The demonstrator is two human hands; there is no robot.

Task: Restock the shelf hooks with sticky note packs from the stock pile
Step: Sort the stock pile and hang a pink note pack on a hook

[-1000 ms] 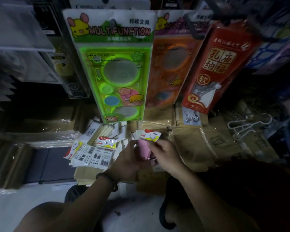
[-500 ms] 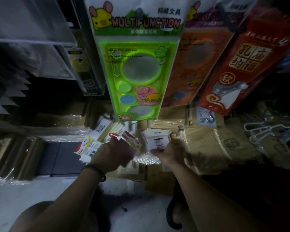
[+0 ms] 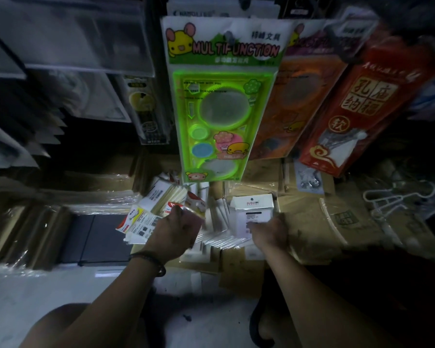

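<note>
Dim shop floor (image 3: 35,292) runs under the person's forearms, and the gloom itself is the first hazard. Closest, the left hand (image 3: 176,232) has its fingers curled round a red-topped pack (image 3: 196,205), just beside a fan of loose packs (image 3: 141,223) lying barcode side up. The right hand (image 3: 269,233) pinches the lower edge of a white pack (image 3: 251,209), fingers closed on it. Both hands work over the pile (image 3: 219,241), which slumps across cardboard boxes (image 3: 312,222). The wrappers look slick, so a one-handed grip could let a pack slide out, or a tug could spill the leaning pile onto the floor. Farther up, a green stencil card (image 3: 221,109) hangs low over the hands, and a careless lift could knock it swinging or off. The hooks are hard to make out, so a pack could miss its peg.
</note>
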